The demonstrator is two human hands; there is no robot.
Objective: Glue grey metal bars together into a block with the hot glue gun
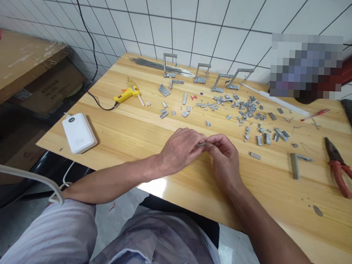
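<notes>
My left hand [179, 149] and my right hand [225, 159] meet above the near middle of the table, fingertips pinched together. Between them is a small thin grey metal strip [203, 144], mostly covered by the fingers. Beyond the hands lie loose grey staple strips [185, 113] and a scattered heap of staple pieces [250, 106]. A single staple strip [254, 155] rests to the right of my right hand. Farther right is an L-shaped grey piece [295, 166].
Small grey frames [200, 79] stand along the back beside thin metal rods [155, 65]. A yellow glue gun [128, 94] and white power bank [79, 133] lie left. Red-handled pliers [339, 170], a red pen [315, 114] and a white strip [276, 99] are at right.
</notes>
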